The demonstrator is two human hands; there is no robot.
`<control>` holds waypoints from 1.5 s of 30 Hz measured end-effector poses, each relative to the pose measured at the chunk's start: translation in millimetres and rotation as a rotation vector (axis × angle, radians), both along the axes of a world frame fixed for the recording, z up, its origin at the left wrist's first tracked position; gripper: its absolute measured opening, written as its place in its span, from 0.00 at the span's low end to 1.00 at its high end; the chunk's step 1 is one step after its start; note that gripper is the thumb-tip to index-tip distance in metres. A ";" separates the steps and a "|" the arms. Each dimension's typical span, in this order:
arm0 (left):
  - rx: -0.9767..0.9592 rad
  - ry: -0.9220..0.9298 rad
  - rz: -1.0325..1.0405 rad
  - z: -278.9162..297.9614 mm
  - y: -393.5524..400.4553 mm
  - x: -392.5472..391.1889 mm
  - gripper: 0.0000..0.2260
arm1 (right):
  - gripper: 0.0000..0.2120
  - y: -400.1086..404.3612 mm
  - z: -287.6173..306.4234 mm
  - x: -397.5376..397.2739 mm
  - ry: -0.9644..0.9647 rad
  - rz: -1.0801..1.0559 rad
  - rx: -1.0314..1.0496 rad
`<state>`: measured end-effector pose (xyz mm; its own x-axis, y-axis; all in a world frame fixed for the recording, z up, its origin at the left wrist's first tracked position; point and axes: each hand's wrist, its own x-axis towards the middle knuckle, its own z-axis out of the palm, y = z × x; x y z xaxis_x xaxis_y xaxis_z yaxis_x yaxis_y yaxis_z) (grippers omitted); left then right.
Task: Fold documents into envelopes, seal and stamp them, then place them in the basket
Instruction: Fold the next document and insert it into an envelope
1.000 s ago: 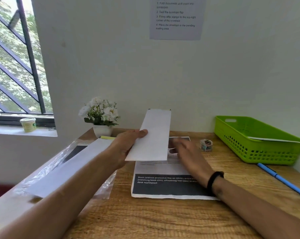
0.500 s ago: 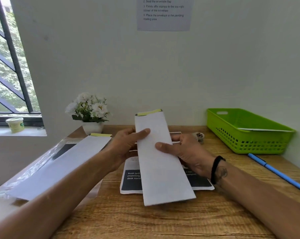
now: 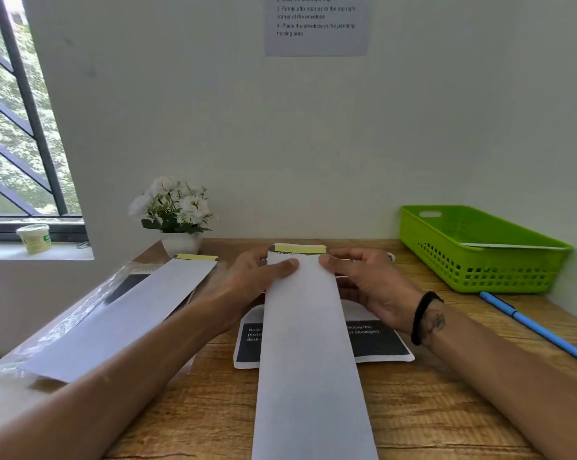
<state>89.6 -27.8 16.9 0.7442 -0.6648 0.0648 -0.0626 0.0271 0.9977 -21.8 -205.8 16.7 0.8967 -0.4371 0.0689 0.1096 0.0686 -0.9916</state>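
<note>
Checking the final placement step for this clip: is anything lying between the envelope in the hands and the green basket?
Nothing visible blocks the way. The envelope is held by the left hand and the right hand. Bare desk lies between it and the green basket; the blue pen lies nearer than the basket, off that line.

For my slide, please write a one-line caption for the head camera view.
Both hands, left hand and right hand, hold a long white envelope above a printed document on the desk.
</note>
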 end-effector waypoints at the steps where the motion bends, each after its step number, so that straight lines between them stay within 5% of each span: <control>1: -0.001 0.007 -0.028 0.1 -0.1 -1.8 0.10 | 0.16 -3.2 -0.4 0.9 -0.019 -0.038 0.007; 18: 0.011 -0.086 -0.025 -3.7 -0.5 -0.1 0.07 | 0.10 -12.6 -8.4 7.6 -0.059 -0.126 -0.286; 25: 0.018 -0.175 0.021 -6.6 -2.1 0.5 0.09 | 0.07 -1.4 -4.2 0.8 -0.011 -0.010 -0.288; 31: 0.018 -0.226 0.011 -4.7 -1.2 -4.2 0.13 | 0.16 12.9 -5.0 -3.6 0.009 -0.118 -0.493; 45: 0.018 -0.261 -0.011 -0.2 0.8 -4.8 0.10 | 0.11 2.2 -5.5 -0.8 -0.027 -0.116 -0.477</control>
<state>84.9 -27.0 16.6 0.6968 -0.6754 0.2415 -0.3177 0.0113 0.9481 -22.6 -203.6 11.2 0.8392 -0.4478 0.3086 0.1160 -0.4069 -0.9061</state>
